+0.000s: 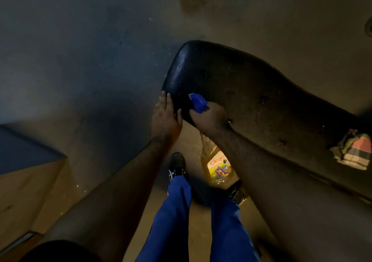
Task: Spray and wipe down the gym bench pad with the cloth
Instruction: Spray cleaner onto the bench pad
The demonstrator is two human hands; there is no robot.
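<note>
We see the black bench (251, 92) running from the right edge toward the middle, its pad dotted with what look like wet drops in the dim light, and the checked cloth (353, 151) lying on it far right. Our left hand (166, 117) rests on the pad's near end, grip spread, thumb on top. Our right hand (209, 118) has its grip wrapped round the spray bottle (218, 163), blue nozzle toward the pad.
</note>
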